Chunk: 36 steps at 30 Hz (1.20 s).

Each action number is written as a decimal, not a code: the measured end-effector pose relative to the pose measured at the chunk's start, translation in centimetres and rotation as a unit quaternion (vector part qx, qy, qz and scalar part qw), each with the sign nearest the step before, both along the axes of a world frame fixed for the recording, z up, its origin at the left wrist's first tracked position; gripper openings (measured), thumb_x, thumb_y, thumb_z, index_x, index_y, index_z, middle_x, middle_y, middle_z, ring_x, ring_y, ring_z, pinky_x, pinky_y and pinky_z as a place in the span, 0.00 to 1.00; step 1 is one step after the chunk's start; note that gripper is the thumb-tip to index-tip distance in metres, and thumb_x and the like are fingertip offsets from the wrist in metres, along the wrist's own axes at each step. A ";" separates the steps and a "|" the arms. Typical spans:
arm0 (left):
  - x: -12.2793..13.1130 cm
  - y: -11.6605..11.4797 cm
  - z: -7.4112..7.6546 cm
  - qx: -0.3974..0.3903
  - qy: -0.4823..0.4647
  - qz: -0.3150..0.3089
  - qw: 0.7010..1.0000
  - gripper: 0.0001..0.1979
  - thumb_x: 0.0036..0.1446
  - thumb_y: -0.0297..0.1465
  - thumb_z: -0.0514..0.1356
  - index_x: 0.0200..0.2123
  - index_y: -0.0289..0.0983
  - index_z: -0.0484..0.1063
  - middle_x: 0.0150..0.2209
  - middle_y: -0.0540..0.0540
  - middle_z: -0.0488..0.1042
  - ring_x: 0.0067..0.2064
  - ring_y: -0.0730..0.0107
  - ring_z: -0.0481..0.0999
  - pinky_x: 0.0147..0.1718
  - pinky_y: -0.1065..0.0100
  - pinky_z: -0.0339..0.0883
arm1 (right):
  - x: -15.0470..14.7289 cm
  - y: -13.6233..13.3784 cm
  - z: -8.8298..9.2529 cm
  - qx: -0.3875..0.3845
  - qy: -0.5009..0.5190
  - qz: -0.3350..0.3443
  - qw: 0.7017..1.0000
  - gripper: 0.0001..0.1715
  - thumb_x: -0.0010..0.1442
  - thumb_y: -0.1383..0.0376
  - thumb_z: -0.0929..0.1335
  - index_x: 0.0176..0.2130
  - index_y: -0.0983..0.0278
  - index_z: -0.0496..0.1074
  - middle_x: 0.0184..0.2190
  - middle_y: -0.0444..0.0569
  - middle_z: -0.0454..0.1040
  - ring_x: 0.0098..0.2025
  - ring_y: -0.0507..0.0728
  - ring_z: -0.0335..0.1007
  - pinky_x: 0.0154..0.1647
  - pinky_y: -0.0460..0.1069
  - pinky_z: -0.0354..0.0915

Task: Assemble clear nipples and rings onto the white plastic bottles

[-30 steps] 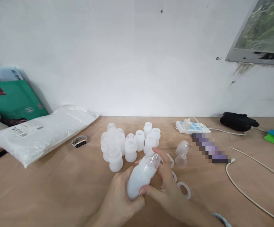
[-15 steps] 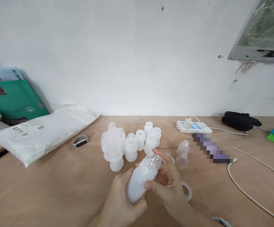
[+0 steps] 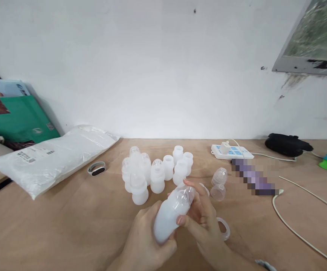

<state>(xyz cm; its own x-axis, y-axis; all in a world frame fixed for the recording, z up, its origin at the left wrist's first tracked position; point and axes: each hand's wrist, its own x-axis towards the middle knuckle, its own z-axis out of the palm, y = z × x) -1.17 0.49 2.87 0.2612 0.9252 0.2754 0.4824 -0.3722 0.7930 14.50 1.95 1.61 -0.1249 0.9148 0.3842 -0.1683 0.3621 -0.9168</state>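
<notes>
Both hands hold one white plastic bottle tilted over the wooden table. My left hand wraps round its lower body. My right hand grips its upper part, fingers round the clear domed cap on its top. Just behind stands a cluster of several similar white bottles, some capped. Two loose clear caps lie to the right of the cluster. A white ring lies on the table beside my right hand.
A large white plastic bag lies at the left, with a wristband near it. A green folder leans on the wall. A power strip, a black object and white cables occupy the right side.
The bottle has turned slightly in my hands and my right thumb has shifted up along it. Nothing else on the table has moved.
</notes>
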 end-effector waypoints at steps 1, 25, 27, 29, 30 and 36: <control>0.0 0.0 0.0 0.001 -0.001 -0.001 1.000 0.06 0.45 0.26 0.56 0.31 0.38 0.67 0.24 0.52 0.71 0.23 0.70 0.69 0.23 0.70 0.60 | 0.0 0.0 0.0 -0.001 -0.003 0.002 1.000 0.29 0.58 0.57 0.73 0.57 0.50 0.65 0.49 0.49 0.75 0.47 0.61 0.75 0.45 0.56 0.75; 0.0 0.0 0.3 0.015 -0.007 -0.021 1.000 0.04 0.48 0.26 0.57 0.30 0.39 0.65 0.26 0.52 0.71 0.25 0.70 0.69 0.24 0.71 0.60 | 0.7 -0.5 1.2 0.156 -0.130 -0.042 0.978 0.32 0.62 0.65 0.71 0.62 0.47 0.61 0.54 0.47 0.71 0.54 0.60 0.71 0.55 0.54 0.70; 0.0 0.0 0.5 0.002 -0.039 -0.029 0.999 0.03 0.51 0.28 0.58 0.33 0.38 0.67 0.27 0.52 0.73 0.25 0.69 0.70 0.24 0.72 0.61 | 1.1 0.0 2.4 0.164 -0.177 -0.018 0.970 0.31 0.62 0.65 0.70 0.61 0.50 0.62 0.54 0.48 0.72 0.53 0.60 0.72 0.55 0.55 0.70; -0.2 0.0 0.7 0.007 -0.062 -0.024 0.998 0.07 0.54 0.32 0.59 0.38 0.39 0.71 0.29 0.51 0.75 0.27 0.67 0.72 0.25 0.71 0.63 | 1.6 0.8 4.1 0.170 -0.200 -0.009 0.965 0.29 0.61 0.65 0.70 0.60 0.53 0.64 0.52 0.50 0.73 0.50 0.61 0.73 0.52 0.56 0.71; -0.3 0.0 0.8 0.015 -0.071 -0.019 0.997 0.10 0.56 0.34 0.60 0.41 0.39 0.72 0.30 0.50 0.77 0.28 0.66 0.73 0.26 0.70 0.65 | 1.8 1.4 5.1 0.168 -0.199 -0.018 0.965 0.27 0.61 0.64 0.70 0.59 0.53 0.64 0.52 0.50 0.73 0.49 0.61 0.73 0.50 0.56 0.72; -0.9 -0.1 0.3 0.038 -0.114 -0.007 0.993 0.15 0.65 0.34 0.55 0.53 0.40 0.67 0.38 0.47 0.80 0.35 0.66 0.78 0.36 0.68 0.69 | 2.9 8.2 10.2 0.183 -0.052 -0.190 0.963 0.26 0.64 0.61 0.67 0.59 0.53 0.58 0.42 0.50 0.73 0.43 0.61 0.73 0.42 0.56 0.73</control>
